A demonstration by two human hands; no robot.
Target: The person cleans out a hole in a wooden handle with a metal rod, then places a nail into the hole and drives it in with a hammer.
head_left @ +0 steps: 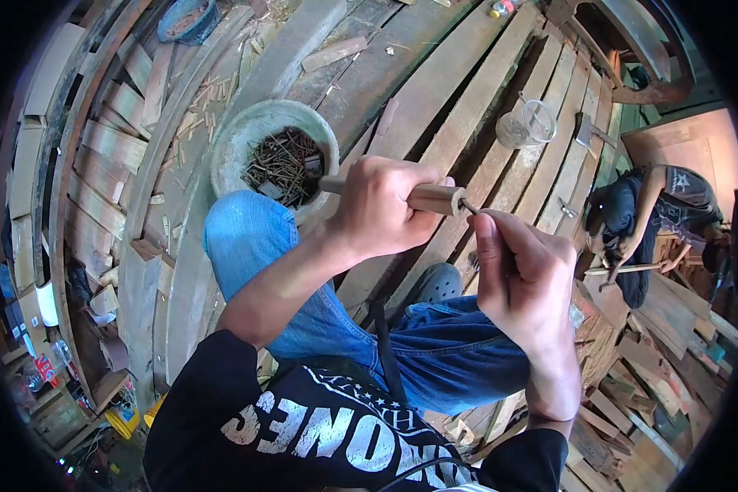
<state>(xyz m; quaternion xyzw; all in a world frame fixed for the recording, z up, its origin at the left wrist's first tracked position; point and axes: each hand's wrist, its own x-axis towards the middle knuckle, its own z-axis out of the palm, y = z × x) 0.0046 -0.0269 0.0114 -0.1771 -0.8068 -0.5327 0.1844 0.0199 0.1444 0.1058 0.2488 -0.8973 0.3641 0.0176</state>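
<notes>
My left hand (385,205) is wrapped around a round wooden stick (436,198), which sticks out of the fist on both sides. At the stick's right end, my right hand (523,266) pinches a thin dark metal piece (468,207) that looks like a nail. Its tip meets the end of the wood; how deep it sits cannot be made out. Just beyond my left hand stands a pale bucket (221,160) holding many rusty nails (280,164). Both hands are held above my jeans-clad lap.
A clear plastic tub (526,125) and a hammer-like tool (584,131) lie on the gapped planks (459,123). At right, another person (660,205) bends over with a long-handled tool. Scrap wood (656,369) is piled at lower right. A blue basin (190,23) sits upper left.
</notes>
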